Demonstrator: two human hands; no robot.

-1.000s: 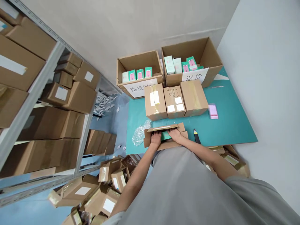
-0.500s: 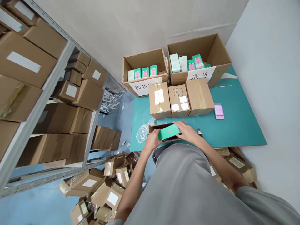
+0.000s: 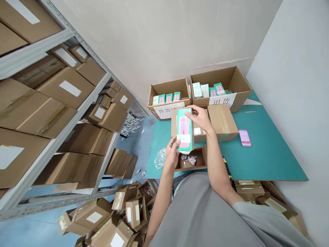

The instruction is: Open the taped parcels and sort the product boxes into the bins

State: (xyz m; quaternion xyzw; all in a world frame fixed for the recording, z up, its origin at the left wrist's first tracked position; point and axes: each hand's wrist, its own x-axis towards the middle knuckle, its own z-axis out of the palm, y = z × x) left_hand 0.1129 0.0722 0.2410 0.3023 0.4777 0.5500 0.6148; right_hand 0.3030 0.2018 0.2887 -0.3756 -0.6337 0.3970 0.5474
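Both hands hold up a green product box (image 3: 184,128) with a pink picture and a white label on its front. My left hand (image 3: 172,152) grips its lower left side, thumb on the front. At the top right corner, my right hand (image 3: 200,118) is closed on the same box. Below it an open cardboard carton (image 3: 203,157) stands on the table, with crumpled pale scraps (image 3: 191,159) inside. Behind the held box are small sealed cartons (image 3: 221,120), partly covered by my hands and the box.
Two open cardboard boxes with paper signs, a left one (image 3: 167,111) and a right one (image 3: 240,99), hold several product boxes at the back of the green table (image 3: 272,154). Bubble wrap (image 3: 160,158) lies left. Shelves of cartons and a pile of opened cartons (image 3: 95,212) flank the left.
The green box has been lifted out of the open carton and turned upright, its pink front now showing. Both hands have risen with it. The view has shifted.
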